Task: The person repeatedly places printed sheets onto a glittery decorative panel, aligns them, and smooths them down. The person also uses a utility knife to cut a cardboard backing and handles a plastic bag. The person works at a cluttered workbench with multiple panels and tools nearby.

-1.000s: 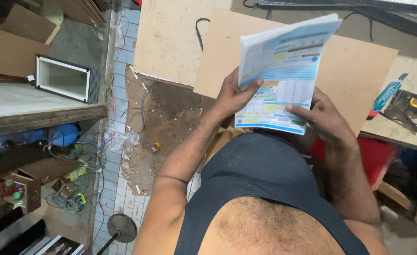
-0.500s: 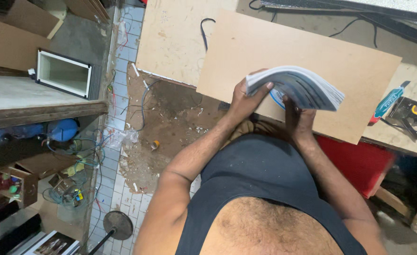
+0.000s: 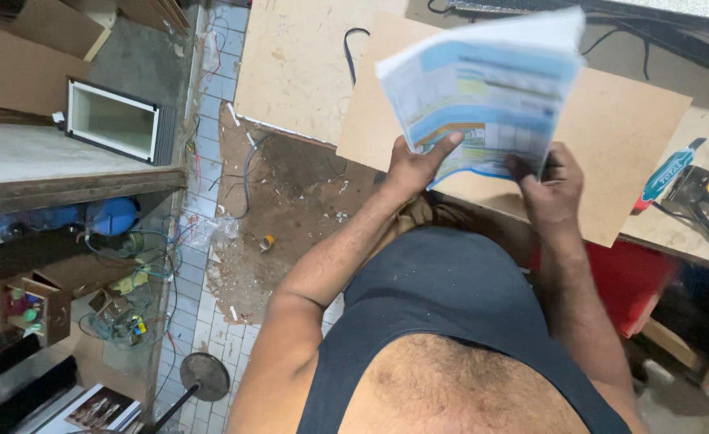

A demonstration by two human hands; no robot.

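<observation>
Gripping printed booklet [image 3: 483, 96] at bottom edge: left hand [image 3: 415, 165] closed bottom-left, right hand [image 3: 551, 189] closed bottom-right, above fibreboard panel [image 3: 620, 153].

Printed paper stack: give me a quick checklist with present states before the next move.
1. Left hand grips the printed paper stack at its lower left edge: ok.
2. Right hand grips the lower right edge: ok.
3. Stack lifted off the brown board: ok.
4. Sheets squared up: cannot tell, blurred.
5. Board surface under the stack bare: cannot tell, hidden.
6. Black cable apart from the stack: ok.
</observation>
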